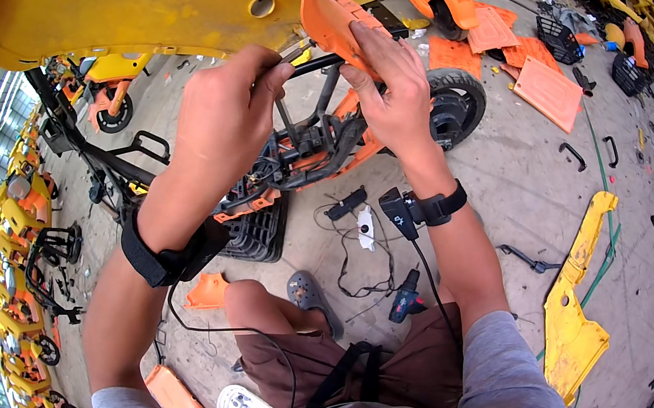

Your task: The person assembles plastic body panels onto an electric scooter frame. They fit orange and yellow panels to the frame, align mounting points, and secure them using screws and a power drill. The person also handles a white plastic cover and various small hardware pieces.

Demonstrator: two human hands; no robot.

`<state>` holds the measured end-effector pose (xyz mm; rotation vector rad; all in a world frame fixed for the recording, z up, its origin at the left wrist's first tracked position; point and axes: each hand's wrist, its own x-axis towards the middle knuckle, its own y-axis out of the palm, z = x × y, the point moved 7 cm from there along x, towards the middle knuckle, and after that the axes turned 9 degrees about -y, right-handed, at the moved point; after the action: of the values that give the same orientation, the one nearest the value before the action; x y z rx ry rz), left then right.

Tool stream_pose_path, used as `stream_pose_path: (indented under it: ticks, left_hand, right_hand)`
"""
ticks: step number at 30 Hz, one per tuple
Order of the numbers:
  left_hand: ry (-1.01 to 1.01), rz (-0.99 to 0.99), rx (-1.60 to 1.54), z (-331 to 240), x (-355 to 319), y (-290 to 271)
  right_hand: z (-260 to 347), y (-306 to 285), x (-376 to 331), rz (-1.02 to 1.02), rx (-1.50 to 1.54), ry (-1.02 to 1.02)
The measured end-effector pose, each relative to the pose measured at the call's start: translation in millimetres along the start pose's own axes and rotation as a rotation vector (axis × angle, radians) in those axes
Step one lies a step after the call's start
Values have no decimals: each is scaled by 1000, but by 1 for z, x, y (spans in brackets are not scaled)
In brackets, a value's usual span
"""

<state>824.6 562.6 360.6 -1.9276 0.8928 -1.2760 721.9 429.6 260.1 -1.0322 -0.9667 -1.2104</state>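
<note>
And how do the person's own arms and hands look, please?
The left hand and right hand are bare. The short sleeves are grey. Black straps circle both wrists, each with a dark cable; a black box sits at the right one.

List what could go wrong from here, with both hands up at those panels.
1. The left hand pinches a thin shaft close to the orange panel; a slip might scratch the panel or jab the right hand, which touches it.
2. The drill lies on the floor near the grey clog, so a careless step could land on it.
</note>
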Motion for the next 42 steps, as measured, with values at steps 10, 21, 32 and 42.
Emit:
stream_pose_path:
  ticks: [10,21,32,42]
  left_hand:
    - [-812,740,-1134,23,5,29]
    - [-213,79,-381,13,1,7]
    - [-706,506,-881,25,1,29]
    - [-529,350,-732,21,-5,23]
  right_hand:
    - [-1,-2,0,2,2,-14]
    - [2,1,0,0,-24,-20]
    - [0,-1,0,-2,4,-11]
    - [0,-1,0,2,-3,1]
